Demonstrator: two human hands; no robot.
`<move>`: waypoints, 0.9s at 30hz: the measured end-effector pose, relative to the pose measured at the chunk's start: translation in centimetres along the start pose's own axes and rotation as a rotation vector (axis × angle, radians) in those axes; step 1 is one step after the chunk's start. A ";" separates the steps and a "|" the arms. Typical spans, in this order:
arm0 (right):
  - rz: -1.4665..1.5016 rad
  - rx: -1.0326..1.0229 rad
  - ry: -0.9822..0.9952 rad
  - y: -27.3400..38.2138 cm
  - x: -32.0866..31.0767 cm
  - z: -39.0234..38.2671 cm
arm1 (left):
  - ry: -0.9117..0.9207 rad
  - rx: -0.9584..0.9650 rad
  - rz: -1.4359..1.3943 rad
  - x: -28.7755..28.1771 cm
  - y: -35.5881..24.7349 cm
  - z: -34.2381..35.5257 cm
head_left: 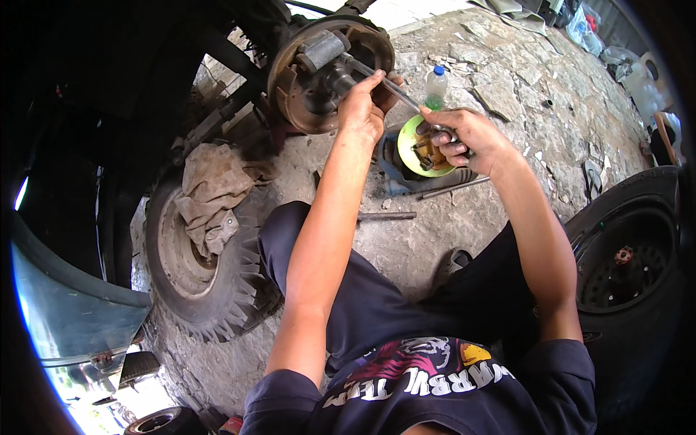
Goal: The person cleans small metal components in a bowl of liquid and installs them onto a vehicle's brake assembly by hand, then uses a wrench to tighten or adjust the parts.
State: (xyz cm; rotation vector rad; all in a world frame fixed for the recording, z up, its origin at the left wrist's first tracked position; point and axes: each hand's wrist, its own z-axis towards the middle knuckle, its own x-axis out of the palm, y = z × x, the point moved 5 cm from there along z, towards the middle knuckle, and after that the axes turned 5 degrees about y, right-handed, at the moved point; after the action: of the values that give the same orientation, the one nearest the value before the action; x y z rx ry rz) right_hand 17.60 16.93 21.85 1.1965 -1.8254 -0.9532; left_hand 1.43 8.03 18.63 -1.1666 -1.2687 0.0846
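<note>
A brake backing plate (293, 98), round and rusty, hangs at the upper middle with a hub (338, 81) at its centre. A grey curved block (323, 51) sits at its upper part. My left hand (361, 109) is closed around a long metal bar (402, 96) beside the hub, thumb along it. The bar's far end reaches the hub area beneath the grey block; its exact contact cannot be made out. My right hand (471, 138) grips the bar's near end, fingers curled around it. Below that hand lies a yellow-green bowl (410, 154) with brownish greasy parts.
A blue-capped bottle (436, 88) stands past the bowl. Metal rods (388, 216) lie on the stone floor. At left, a tyre (239, 304) carries a brown cloth (214, 188); another wheel (623, 254) stands at right. Plastic bags (583, 30) lie far right.
</note>
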 end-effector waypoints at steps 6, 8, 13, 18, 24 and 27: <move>-1.131 -0.759 -0.626 -0.2 1.9 -1.1 | -0.057 0.016 -0.006 -0.3 0.8 0.6; -0.992 -0.598 -0.511 0.3 2.0 -0.8 | -0.004 -0.019 -0.014 -0.5 0.3 0.5; -0.854 -0.312 -0.350 2.5 0.3 -2.0 | 0.068 -0.007 0.162 0.8 0.3 -1.2; -1.265 -0.418 -0.315 5.5 -0.1 -7.2 | 0.259 -0.016 0.275 3.3 2.3 -5.6; -1.464 -0.287 0.021 8.7 -2.3 -9.3 | 0.559 -0.132 1.138 4.3 -2.3 -10.9; -1.498 -0.425 0.276 9.1 -3.1 -7.1 | 0.848 -0.220 1.229 6.9 -5.2 -15.2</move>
State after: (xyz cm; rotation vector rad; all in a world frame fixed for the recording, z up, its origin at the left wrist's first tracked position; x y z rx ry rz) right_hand 21.17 21.19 32.45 2.2020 -0.1953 -1.6584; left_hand 12.88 0.34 29.41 -1.7617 0.2909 0.3137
